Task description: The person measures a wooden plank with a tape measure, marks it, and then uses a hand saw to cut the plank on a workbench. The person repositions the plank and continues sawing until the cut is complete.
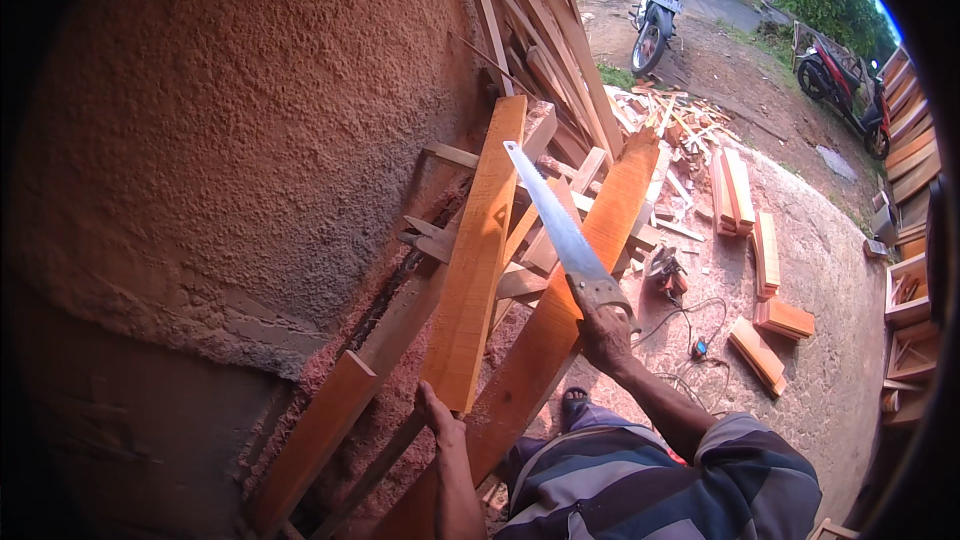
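Observation:
My right hand (606, 338) is closed round the handle of a handsaw (560, 222), whose long, toothed metal blade slants up and to the left. The blade hangs over an orange-brown plank (610, 220) that runs diagonally below it and has a ragged far end. To the left lies another long orange plank (468, 275) with a dark mark on its face. My left hand (440, 410) grips this plank at its near end, with the thumb at the edge and the other fingers mostly hidden. Crossed timber offcuts (520, 283) lie under both planks.
A rough wall (270, 120) rises on the left, with boards (550, 30) leaning against it. On the right floor are a corded power tool (668, 275), its cable, and stacks of cut wood (733, 190). Wood scraps (680, 125) and a parked motorcycle (658, 15) are farther off.

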Action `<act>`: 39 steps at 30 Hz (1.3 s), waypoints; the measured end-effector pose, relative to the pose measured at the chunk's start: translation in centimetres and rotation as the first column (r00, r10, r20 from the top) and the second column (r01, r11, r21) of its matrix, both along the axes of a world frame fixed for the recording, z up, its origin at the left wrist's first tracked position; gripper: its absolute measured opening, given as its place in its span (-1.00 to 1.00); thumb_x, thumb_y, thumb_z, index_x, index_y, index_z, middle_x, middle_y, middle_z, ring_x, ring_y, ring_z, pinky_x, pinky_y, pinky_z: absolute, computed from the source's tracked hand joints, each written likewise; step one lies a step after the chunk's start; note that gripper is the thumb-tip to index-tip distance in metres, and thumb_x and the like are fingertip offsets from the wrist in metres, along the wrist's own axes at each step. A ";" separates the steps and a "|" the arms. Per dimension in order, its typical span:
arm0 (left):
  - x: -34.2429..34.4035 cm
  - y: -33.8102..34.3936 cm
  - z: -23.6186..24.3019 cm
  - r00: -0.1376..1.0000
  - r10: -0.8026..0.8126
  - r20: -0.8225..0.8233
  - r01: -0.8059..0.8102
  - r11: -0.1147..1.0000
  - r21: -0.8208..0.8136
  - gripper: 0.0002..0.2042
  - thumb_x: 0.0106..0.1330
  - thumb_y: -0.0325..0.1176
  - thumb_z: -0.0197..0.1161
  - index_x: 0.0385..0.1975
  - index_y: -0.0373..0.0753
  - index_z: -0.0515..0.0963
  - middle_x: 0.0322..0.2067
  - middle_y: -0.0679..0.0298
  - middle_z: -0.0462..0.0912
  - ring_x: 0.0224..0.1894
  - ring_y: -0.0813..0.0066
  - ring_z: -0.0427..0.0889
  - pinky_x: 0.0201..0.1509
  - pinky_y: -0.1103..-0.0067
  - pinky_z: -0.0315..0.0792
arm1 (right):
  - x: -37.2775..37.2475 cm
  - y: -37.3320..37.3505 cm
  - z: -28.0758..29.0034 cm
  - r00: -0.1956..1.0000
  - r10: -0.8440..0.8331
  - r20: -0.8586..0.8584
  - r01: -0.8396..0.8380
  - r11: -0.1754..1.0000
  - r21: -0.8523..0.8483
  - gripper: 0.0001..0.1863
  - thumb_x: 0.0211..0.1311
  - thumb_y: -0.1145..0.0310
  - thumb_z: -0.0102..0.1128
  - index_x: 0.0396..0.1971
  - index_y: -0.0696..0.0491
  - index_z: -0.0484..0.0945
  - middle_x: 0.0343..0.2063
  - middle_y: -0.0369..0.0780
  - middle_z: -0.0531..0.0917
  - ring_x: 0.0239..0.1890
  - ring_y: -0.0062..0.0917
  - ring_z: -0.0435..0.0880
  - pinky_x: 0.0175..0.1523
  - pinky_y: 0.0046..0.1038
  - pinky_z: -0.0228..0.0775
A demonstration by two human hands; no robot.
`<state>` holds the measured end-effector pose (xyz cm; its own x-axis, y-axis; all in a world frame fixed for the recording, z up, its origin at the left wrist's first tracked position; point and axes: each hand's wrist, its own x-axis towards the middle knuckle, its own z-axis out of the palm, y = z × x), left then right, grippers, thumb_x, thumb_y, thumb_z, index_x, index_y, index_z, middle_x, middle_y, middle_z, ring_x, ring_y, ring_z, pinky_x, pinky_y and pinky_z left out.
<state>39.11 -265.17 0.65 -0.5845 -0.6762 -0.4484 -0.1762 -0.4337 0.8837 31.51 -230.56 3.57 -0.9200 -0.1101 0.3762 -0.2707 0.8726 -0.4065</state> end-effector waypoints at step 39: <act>0.7 5.5 9.0 0.907 -0.238 -0.347 0.257 0.966 0.010 -0.46 0.22 -0.17 0.38 0.13 -0.35 0.50 -0.04 0.13 0.60 0.04 0.23 0.62 0.05 0.31 0.53 | -15.8 -14.6 -1.8 0.726 0.485 0.487 0.504 0.107 -0.857 -0.30 0.56 -0.17 -0.06 0.40 0.09 0.29 0.19 0.01 0.53 0.27 -0.28 0.50 0.27 -0.19 0.46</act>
<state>39.83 -259.72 9.67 -0.8536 -0.4701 -0.2244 0.0229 -0.4642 0.8855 15.71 -245.18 1.72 -0.8996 -0.1318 -0.4164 0.4332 -0.3908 -0.8122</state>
